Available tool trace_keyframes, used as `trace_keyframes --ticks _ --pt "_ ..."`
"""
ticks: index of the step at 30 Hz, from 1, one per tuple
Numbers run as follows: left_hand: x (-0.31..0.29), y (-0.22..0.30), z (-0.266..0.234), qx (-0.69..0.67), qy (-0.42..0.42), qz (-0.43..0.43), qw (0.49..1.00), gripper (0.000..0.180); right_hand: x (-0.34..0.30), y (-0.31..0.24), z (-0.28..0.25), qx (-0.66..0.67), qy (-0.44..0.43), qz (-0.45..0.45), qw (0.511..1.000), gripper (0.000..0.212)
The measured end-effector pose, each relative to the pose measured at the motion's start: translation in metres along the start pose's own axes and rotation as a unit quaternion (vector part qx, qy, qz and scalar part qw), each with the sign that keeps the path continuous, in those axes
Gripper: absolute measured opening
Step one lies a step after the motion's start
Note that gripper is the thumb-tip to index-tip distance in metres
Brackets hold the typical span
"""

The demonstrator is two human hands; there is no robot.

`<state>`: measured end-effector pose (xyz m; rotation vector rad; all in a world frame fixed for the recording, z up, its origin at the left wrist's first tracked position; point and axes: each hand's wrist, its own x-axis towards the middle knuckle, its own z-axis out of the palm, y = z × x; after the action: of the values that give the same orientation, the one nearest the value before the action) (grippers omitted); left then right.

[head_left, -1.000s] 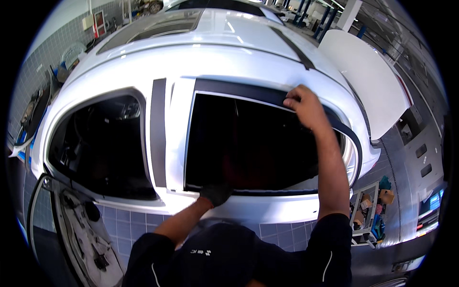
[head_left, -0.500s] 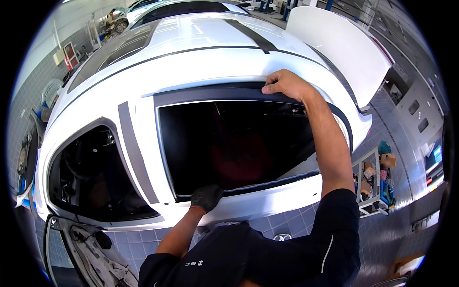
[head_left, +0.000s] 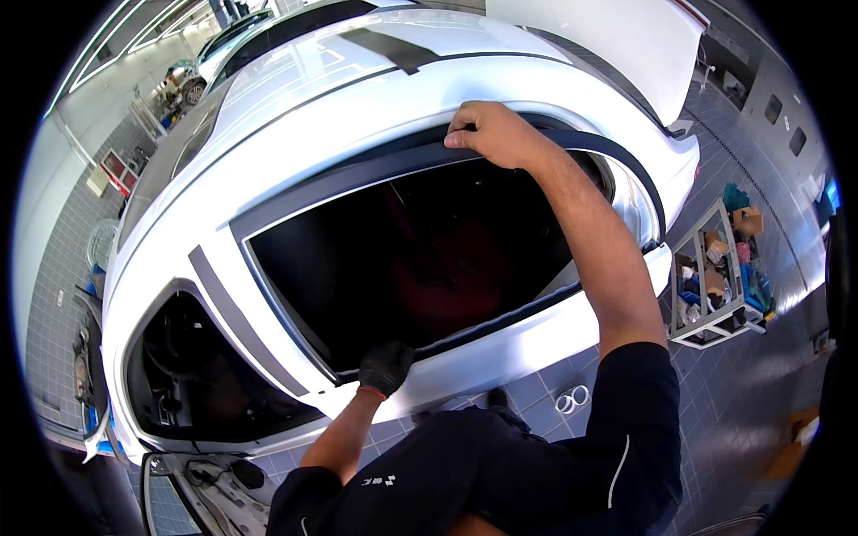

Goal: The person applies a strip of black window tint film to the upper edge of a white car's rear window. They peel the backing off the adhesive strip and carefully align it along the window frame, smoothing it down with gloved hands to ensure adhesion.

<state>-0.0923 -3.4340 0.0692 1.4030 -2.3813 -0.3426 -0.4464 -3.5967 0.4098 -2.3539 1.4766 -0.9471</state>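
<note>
A white car's rear door [head_left: 500,362] stands slightly away from the body, with a gap showing along its curved rear edge. My bare right hand [head_left: 490,134] is closed over the dark upper window frame [head_left: 357,170], thumb on the near side. My left hand [head_left: 386,367], in a black glove, is closed over the lower window edge near its front corner; its fingertips are hidden. Between the hands is the dark window opening [head_left: 402,268], with a reddish shape dimly visible through it.
The white roof [head_left: 286,107] lies beyond the door. At the left, a front door [head_left: 228,500] hangs open, showing its inner side. A loaded cart [head_left: 706,308] stands at the right. Two white rings [head_left: 572,399] are on the tiled floor. The raised trunk lid [head_left: 608,54] is at the rear.
The rear door has swung outward, widening the gap at its rear edge. Both hands keep their places on it. The view has also turned and shifted.
</note>
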Motion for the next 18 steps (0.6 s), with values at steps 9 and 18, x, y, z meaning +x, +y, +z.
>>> trace_keyframes --ticks 9,18 --pt "-0.003 0.019 -0.013 -0.031 -0.054 -0.077 0.995 0.030 -0.059 0.115 -0.076 -0.005 0.036 0.034 0.999 0.028" --pt "-0.002 0.006 -0.006 0.014 -0.105 -0.059 0.993 0.034 -0.107 0.158 -0.125 -0.019 0.071 0.158 0.985 0.026"
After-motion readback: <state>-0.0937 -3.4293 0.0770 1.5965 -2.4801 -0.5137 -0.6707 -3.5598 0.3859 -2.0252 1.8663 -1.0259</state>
